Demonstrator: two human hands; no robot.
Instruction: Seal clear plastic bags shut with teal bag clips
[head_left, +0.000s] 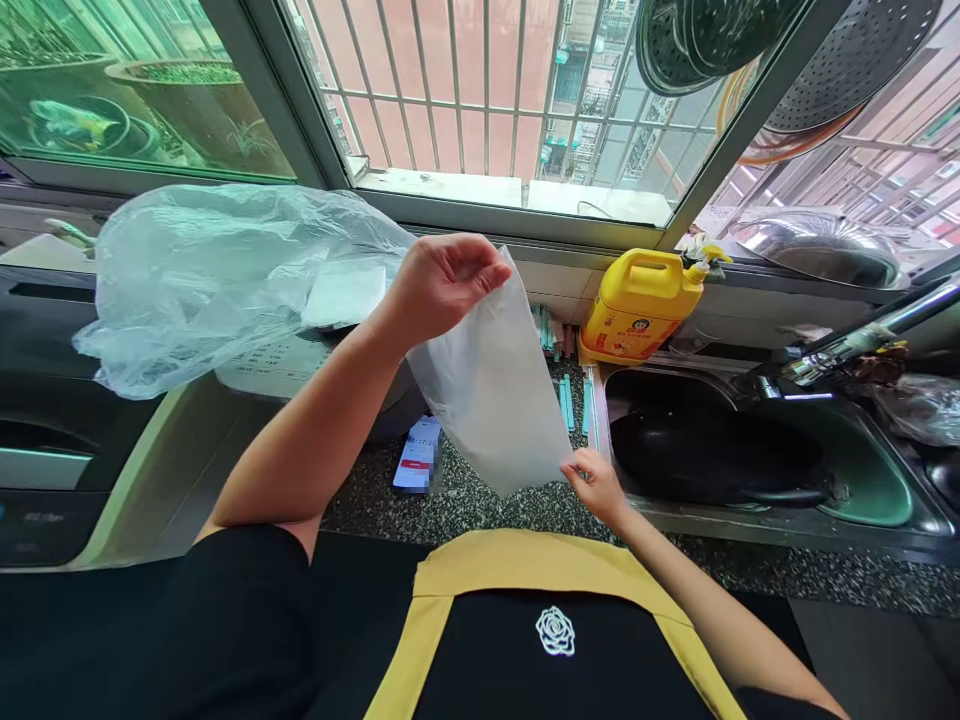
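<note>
A translucent white plastic bag (499, 385) hangs stretched between my two hands above the speckled counter. My left hand (450, 280) pinches its upper corner, thumb and fingers together. Lower down, my right hand (596, 485) grips the opposite corner between thumb and finger. The bag looks flat, and nothing shows inside it. Below it on the counter lies a phone (418, 455) with its screen lit. Behind my left forearm sits a large, crumpled clear plastic bag (217, 270), over a pale object whose kind I cannot make out.
To the right, a sink (877, 470) holds a black wok (712, 450), with a faucet (825, 360) above. A yellow jug (641, 305) stands at the sink's back left corner. Small turquoise strips (566, 400) lie near it. A dark appliance (45, 420) is at far left, a barred window (480, 100) behind.
</note>
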